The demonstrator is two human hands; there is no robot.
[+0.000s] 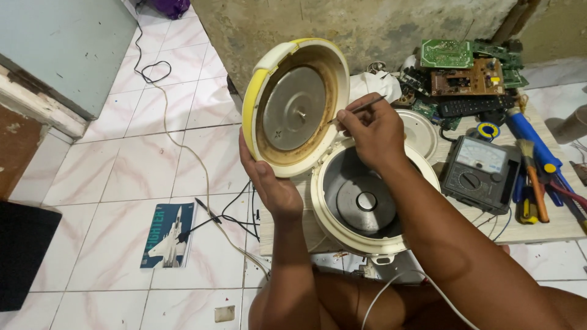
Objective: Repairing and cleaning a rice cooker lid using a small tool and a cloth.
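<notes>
A cream rice cooker body (327, 211) sits open on a low wooden board, its round heating plate (365, 202) showing inside. Its hinged lid (263, 79) stands tilted up, yellow-rimmed, with a metal inner disc (293, 109) facing me. My left hand (269, 183) holds the lid's lower edge from below. My right hand (373, 128) is closed on a thin metal tool (361, 109), its tip touching the lid's inner rim on the right side.
Right of the cooker lie an analog multimeter (480, 174), screwdrivers and a brush (532, 177), circuit boards (465, 67), a remote control and a white round plate (419, 131). Cables and a booklet (168, 235) lie on the tiled floor at left. A rough wall stands behind.
</notes>
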